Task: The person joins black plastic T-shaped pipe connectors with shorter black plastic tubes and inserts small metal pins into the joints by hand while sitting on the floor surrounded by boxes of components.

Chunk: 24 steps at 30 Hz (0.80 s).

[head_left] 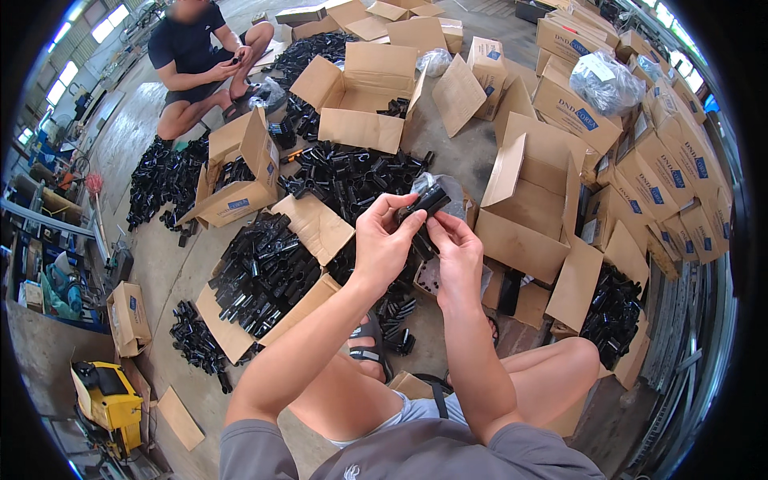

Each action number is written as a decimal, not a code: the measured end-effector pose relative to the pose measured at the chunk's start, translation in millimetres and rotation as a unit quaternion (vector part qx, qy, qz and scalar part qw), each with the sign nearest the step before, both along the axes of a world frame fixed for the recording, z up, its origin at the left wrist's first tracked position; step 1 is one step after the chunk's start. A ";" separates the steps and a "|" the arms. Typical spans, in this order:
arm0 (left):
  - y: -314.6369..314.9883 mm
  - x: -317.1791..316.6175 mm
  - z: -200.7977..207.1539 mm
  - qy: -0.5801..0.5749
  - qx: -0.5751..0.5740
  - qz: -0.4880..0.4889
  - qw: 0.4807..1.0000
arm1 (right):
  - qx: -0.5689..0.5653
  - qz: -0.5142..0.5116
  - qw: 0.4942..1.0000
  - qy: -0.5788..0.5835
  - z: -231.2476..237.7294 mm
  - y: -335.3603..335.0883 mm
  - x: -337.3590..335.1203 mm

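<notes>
In front of me my left hand (386, 238) and my right hand (454, 250) are both closed on one black tube-shaped part (432, 198). The left fingers wrap its near side, and the right fingertips pinch it from below. Part of it is hidden behind my fingers. Under my hands lies a small open carton (429, 276) with little dark pieces in it. A large heap of similar black parts (352, 180) spreads over the floor just beyond. More black parts (264, 276) fill an opened carton to the left of my forearm.
Across the heaps a person (196, 60) sits low with a small dark piece in hand. Open cartons stand at centre (364, 88) and right (528, 208). Stacked boxes (664, 160) line the right side, beside long metal rails (680, 352). A yellow machine (112, 400) stands lower left.
</notes>
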<state>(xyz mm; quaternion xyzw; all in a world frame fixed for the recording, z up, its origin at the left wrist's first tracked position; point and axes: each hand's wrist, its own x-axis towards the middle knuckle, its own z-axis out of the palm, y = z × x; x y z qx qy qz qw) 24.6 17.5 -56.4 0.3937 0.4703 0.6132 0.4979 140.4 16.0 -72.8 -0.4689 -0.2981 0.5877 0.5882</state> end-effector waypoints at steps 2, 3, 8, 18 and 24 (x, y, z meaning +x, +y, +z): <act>0.3 1.1 -1.9 0.000 0.005 0.000 1.000 | -0.011 -0.007 1.000 0.009 -1.6 0.4 -0.2; 0.9 2.2 -3.5 -0.001 0.009 0.000 1.000 | -0.017 -0.011 1.000 0.013 -1.6 0.4 -0.3; 0.3 4.8 -6.6 0.006 0.017 0.004 1.000 | -0.029 -0.030 0.999 0.000 -0.8 -1.1 -0.2; -2.6 6.0 4.3 -0.007 0.015 0.003 1.000 | -0.086 0.008 0.993 0.078 3.0 -5.2 3.0; -4.3 3.8 7.1 0.010 -0.003 -0.018 1.000 | -0.019 -0.020 1.000 0.009 -2.1 -6.0 -1.9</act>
